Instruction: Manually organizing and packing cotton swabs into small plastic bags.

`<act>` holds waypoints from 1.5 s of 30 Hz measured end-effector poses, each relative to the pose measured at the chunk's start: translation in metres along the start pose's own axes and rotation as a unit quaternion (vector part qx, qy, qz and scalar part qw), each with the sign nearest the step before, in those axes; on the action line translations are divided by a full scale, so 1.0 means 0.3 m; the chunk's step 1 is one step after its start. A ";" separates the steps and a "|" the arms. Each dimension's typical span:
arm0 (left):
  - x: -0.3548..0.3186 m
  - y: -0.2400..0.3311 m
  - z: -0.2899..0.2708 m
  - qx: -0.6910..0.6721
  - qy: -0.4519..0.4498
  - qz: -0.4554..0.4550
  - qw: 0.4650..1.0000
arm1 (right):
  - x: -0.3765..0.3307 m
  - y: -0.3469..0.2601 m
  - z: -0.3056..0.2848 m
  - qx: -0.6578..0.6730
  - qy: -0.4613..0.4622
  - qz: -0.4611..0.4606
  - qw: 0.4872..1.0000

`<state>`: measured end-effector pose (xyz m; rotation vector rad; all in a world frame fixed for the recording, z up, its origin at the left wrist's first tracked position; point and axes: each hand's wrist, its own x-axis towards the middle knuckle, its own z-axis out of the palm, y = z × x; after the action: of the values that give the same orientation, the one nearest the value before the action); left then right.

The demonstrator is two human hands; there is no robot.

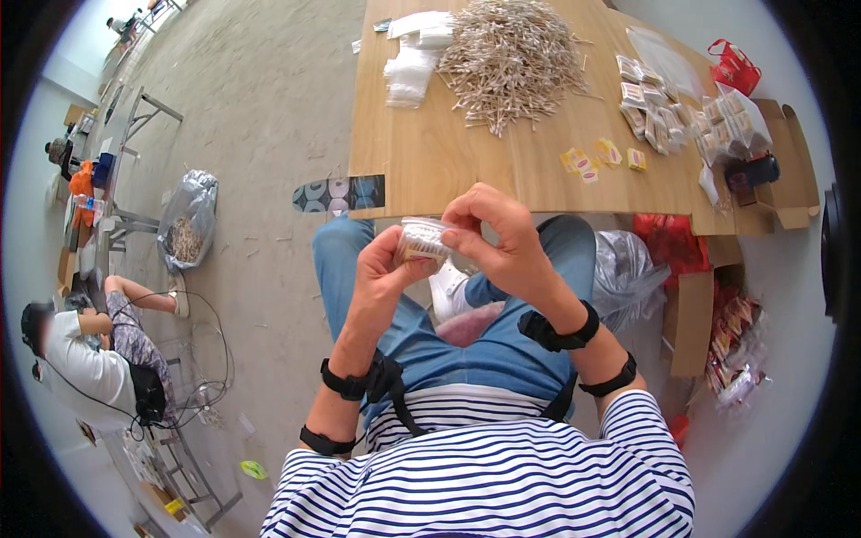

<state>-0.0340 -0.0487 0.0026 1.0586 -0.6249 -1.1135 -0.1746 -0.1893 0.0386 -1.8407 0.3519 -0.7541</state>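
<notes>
Striped shirt (502, 475), navy and white; blue jeans (336, 260)
Swab packet (423, 238) clear and white, counter (448, 170) wood-grained tan, arm straps (558, 336) black, small cards (636, 159) yellow, white and red, handbag (735, 70) bright red, floor (269, 108) grey.

L fingers (384, 247): curled, gripping | R fingers (471, 204): pinched, sl. higher | forearms (603, 357): fwd, angled in, hands close tog.

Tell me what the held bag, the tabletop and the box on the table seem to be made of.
Bag: probably thin, glossy plastic; the white-tipped sticks show through it.
Tabletop: light brown, smooth, with visible grain; wood or a wood-look board, I can't tell which.
Box: likely cardboard, matt and plain brown, with thin folded flaps.
</notes>
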 end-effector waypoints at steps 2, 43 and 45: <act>0.006 -0.002 0.010 0.022 -0.003 -0.010 1.000 | 0.000 -0.008 -0.002 -0.026 -0.002 -0.005 1.000; 0.039 -0.127 0.008 0.178 0.071 -0.157 0.969 | 0.046 0.606 -0.869 -0.496 0.331 0.324 0.734; 0.045 -0.123 0.024 0.177 0.062 -0.158 0.970 | 0.075 0.598 -0.858 -0.529 0.263 0.326 0.738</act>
<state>-0.0503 -0.0663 -0.0292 1.5655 -0.5793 -1.2228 -0.3041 -0.4593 -0.0578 -2.1920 2.0353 -0.5630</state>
